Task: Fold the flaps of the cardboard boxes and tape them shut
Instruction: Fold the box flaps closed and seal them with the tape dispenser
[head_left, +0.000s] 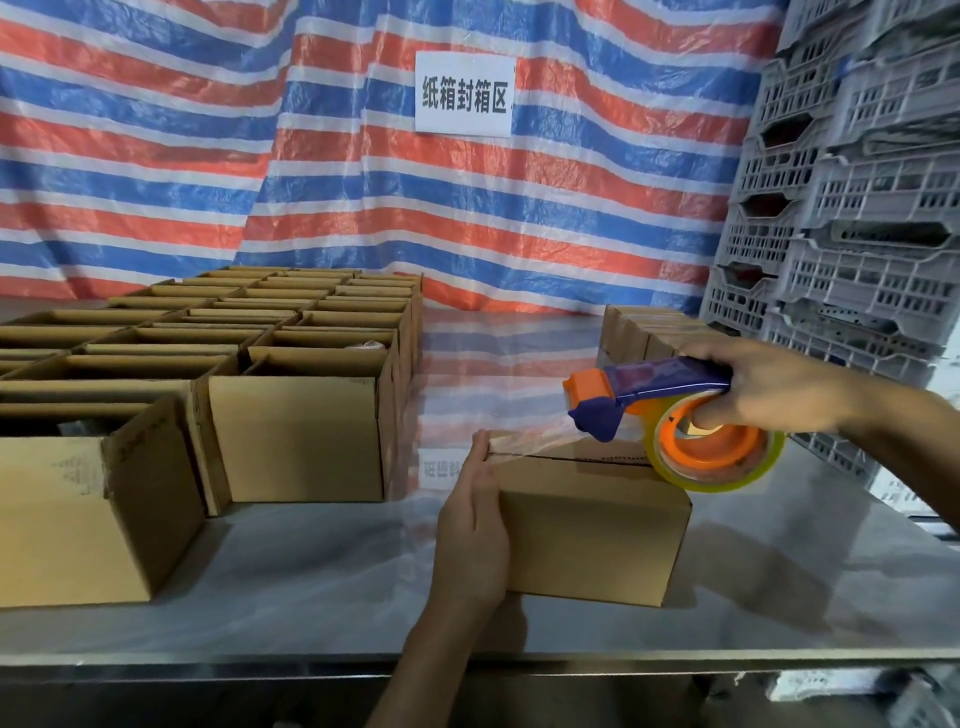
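The small cardboard box (592, 530) in hand sits on the bench (311, 587) just right of centre. Its flaps are folded down, and its long axis and centre seam (608, 460) run from 9 o'clock to 3 o'clock.

The left hand (472, 530) lies flat against the box's 9 o'clock end. Its fingers (480, 452) are straight, together and pointing to 12 o'clock, and their tips press the free end of the clear tape (530, 441) over the top edge there.

The right hand (769, 389) is above the 3 o'clock half of the box. Its fingers are curled round the handle of the tape dispenser (649, 384), and some reach into the orange core of the tape roll (711, 457). From the dispenser's mouth the tape slopes down toward 9 o'clock to the pinned end. It seems lifted off the box top rather than laid on the seam.

The seam lies along the line of pull, from the left hand toward the right. By my reckoning the dispenser must travel low toward 3 o'clock while the left hand holds the anchor.

Open cardboard boxes (296, 436) crowd the bench from 9 to 11 o'clock. Closed boxes (649, 327) stand at 1 o'clock, beside stacked grey plastic crates (857, 208).
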